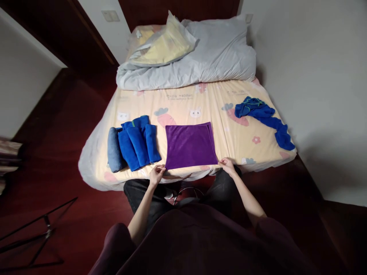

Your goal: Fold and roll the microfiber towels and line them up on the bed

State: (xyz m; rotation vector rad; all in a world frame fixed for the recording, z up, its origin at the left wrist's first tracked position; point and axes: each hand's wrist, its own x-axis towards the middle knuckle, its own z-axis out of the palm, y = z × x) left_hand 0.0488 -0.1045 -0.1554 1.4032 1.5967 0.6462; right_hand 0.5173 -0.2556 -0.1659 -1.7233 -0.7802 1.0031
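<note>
My left hand and right hand pinch the two near corners of the purple cloth, which lies flat on the bed just beyond them, its long axis running left to right.

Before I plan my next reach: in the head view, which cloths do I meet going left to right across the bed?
Grey-blue rolled cloth → bright blue rolled cloths → flat purple cloth → crumpled blue cloth.
</note>
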